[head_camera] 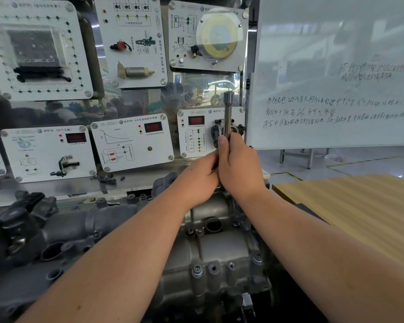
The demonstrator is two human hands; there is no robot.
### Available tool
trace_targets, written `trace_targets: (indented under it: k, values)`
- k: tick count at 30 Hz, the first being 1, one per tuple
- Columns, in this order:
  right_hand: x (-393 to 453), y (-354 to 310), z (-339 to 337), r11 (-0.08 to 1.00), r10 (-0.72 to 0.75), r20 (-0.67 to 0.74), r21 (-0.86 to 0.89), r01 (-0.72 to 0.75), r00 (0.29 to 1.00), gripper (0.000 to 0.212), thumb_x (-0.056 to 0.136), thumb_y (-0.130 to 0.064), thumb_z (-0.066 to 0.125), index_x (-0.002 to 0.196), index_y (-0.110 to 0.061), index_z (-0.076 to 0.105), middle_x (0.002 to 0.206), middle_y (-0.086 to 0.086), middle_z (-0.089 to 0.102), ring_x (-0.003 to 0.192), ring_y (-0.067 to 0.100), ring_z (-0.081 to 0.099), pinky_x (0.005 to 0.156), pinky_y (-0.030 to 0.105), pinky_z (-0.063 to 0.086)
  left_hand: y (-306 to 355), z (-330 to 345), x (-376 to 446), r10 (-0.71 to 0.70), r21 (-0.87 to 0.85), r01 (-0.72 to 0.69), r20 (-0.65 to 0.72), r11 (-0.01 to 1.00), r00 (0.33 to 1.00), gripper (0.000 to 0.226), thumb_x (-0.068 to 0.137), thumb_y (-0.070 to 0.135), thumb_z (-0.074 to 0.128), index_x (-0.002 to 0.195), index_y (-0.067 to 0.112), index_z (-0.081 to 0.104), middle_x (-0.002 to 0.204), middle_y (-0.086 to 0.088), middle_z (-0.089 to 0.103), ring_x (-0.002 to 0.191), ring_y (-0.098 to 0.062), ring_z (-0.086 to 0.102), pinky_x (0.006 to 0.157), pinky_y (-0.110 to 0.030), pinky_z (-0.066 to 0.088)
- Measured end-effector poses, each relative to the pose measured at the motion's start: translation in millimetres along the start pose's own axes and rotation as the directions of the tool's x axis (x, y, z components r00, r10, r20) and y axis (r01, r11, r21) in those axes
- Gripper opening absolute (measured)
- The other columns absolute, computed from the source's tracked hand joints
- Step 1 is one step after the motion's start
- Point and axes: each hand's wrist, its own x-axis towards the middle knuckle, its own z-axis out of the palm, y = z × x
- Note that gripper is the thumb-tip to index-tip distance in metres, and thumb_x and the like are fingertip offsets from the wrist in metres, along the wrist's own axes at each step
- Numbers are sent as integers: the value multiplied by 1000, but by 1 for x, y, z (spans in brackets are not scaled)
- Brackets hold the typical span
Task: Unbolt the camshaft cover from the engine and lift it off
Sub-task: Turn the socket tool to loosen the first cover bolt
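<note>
Far to the left of the hands, dark grey engine parts (16,231) with round ports sit on the table (56,187), and above them white sensor training panels (47,152) stand upright behind the engine. The left hand (200,177) reaches forward over the far end of the engine, its fingers curled in toward the lower part of a metal tool; exactly what those fingers close on is hidden behind the hand itself and the other hand. Pressed against it on its right side, the right hand (237,164) wraps around the same socket wrench (228,115), thumb up along the shaft. The wrench stands nearly upright, its cylindrical socket end rising above both hands in front of a panel carrying a throttle body (216,131). Below and nearer than the two hands, between the forearms, lies the camshaft cover (210,248), a pale cast-metal piece seated on the engine, with a round opening (213,224) in its top and several bolts (197,269) visible along its near edge. To the right of the hands stands a whiteboard (336,78) covered in handwriting, and lower right of them lies a light wooden board (359,206) with a striped grain.
</note>
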Motion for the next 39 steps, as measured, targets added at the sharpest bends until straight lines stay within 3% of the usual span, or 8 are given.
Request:
trace_targets:
  k: [6, 11, 18, 24, 27, 31, 36, 39]
  values:
    - [-1, -2, -1, 997, 12, 6, 72, -13, 1000, 43, 103, -47, 46, 133, -17, 44, 96, 3, 72, 86, 24, 67, 72, 39, 52, 1, -2, 1, -22, 70, 24, -32, 997, 999, 28, 106, 20, 48, 128, 36, 54, 95, 26, 62, 87, 6, 61, 67, -13, 43]
    - [0, -1, -1, 999, -26, 4, 30, 26, 1000, 17, 106, -39, 42, 106, -21, 46, 80, 1, 65, 75, 28, 64, 68, 46, 54, 3, -1, 1, -59, 87, 64, -64, 994, 996, 31, 103, 16, 50, 133, 19, 55, 119, 0, 69, 105, -19, 64, 91, -38, 52]
    - [1, 3, 1, 1000, 3, -9, 8, -3, 1000, 29, 108, -33, 36, 110, -9, 54, 66, -14, 46, 67, 23, 51, 63, 34, 36, 0, -1, 0, -28, 17, 28, 0, 999, 1000, 39, 107, 22, 48, 144, 31, 51, 125, 14, 64, 113, -7, 59, 87, -13, 44]
    - [-2, -4, -3, 995, 7, -8, 102, -6, 1000, 38, 104, -42, 46, 132, -16, 44, 97, 5, 71, 86, 25, 67, 73, 41, 53, 2, -1, 1, -20, 59, 23, -40, 998, 999, 37, 102, 14, 51, 136, 28, 55, 113, 11, 68, 97, -4, 63, 80, -19, 48]
    - [-2, -3, -4, 997, -27, -18, 69, 28, 999, 23, 105, -38, 45, 112, -16, 47, 85, 3, 67, 77, 29, 65, 68, 46, 53, 1, -1, 0, -23, 53, 25, -47, 998, 999, 37, 102, 15, 51, 136, 30, 54, 108, 17, 64, 92, 8, 60, 75, -12, 43]
    - [-1, -2, -3, 998, -29, -11, 48, 30, 1000, 25, 107, -35, 40, 92, -16, 46, 71, 2, 59, 67, 25, 58, 61, 41, 47, 2, -1, -1, -8, 18, 8, -8, 1000, 1000, 42, 109, 24, 45, 150, 31, 45, 138, 9, 62, 120, -7, 58, 92, -17, 45]
    - [0, 0, -1, 998, -11, -14, 62, 11, 1000, 25, 107, -34, 39, 89, -17, 47, 67, -5, 54, 63, 13, 54, 59, 34, 37, 2, -2, 0, -6, 22, 6, -7, 1000, 1000, 41, 109, 26, 46, 150, 32, 46, 136, 9, 64, 119, -10, 60, 91, -20, 46]
    - [0, 0, -1, 996, -16, -11, 90, 17, 1000, 27, 105, -40, 46, 112, -15, 54, 83, -1, 67, 75, 20, 63, 66, 35, 47, 3, -2, 0, -4, 38, 5, -22, 999, 1000, 37, 106, 22, 49, 143, 29, 52, 126, 9, 68, 110, -8, 63, 86, -16, 47]
